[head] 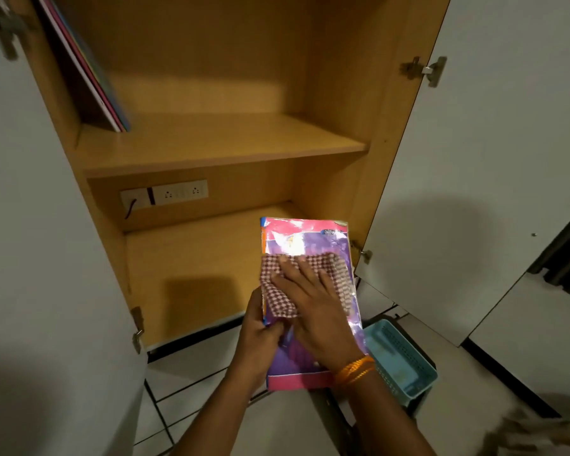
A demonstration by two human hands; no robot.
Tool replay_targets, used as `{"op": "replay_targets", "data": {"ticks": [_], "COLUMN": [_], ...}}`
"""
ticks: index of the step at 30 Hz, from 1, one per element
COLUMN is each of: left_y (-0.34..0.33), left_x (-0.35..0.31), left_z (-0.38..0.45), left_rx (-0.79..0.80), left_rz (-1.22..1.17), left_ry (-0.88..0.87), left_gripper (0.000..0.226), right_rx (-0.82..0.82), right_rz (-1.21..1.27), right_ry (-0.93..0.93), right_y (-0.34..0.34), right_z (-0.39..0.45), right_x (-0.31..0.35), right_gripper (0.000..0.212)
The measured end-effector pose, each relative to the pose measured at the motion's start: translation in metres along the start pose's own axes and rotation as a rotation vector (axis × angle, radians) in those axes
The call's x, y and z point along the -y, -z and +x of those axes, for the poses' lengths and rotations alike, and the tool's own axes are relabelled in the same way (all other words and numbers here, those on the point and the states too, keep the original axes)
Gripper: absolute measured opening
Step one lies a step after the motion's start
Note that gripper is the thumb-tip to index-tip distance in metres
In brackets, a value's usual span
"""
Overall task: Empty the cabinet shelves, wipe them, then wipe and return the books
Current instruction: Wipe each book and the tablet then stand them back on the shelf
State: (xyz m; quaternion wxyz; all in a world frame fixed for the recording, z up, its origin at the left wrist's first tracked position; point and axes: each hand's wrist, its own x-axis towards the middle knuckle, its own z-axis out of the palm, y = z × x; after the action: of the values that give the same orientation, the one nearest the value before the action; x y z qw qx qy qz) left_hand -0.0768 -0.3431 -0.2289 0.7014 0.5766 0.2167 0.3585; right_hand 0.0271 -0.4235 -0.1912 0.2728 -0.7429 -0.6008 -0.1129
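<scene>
The book (305, 248) at centre frame was glossy pink and purple with an orange-and-blue spine edge. The cloth (278, 296) on it was red-and-white checked. An orange thread band (354, 373) circled the wrist. The cabinet (211, 143) was tan wood, its doors (507, 143) white. The books (89, 67) at upper left showed pink and blue edges. The basket (405, 366) at lower right was light blue.

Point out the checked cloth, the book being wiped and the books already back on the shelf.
checked cloth (278, 299), head view, its left part.
book being wiped (305, 240), head view, upper cover.
shelved books (89, 70), head view, leaning outer cover.
</scene>
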Motion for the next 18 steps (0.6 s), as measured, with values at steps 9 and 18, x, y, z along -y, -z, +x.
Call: {"op": "replay_targets", "data": {"ticks": [9,18], "left_y": [0.002,-0.007], "left_x": [-0.006,-0.01], "left_z": [-0.003,-0.008], "left_rx": [0.093,0.131], "left_rz": [-0.093,-0.1], "left_ry": [0.082,0.049], "left_gripper": [0.047,0.051], "right_rx": [-0.365,-0.16], "right_rz": [0.152,0.037], "right_ry": [-0.483,-0.141], "right_y": [0.03,0.029], "right_z": [0.024,0.045], "right_x": [-0.03,0.006], "right_gripper": [0.071,0.082]}}
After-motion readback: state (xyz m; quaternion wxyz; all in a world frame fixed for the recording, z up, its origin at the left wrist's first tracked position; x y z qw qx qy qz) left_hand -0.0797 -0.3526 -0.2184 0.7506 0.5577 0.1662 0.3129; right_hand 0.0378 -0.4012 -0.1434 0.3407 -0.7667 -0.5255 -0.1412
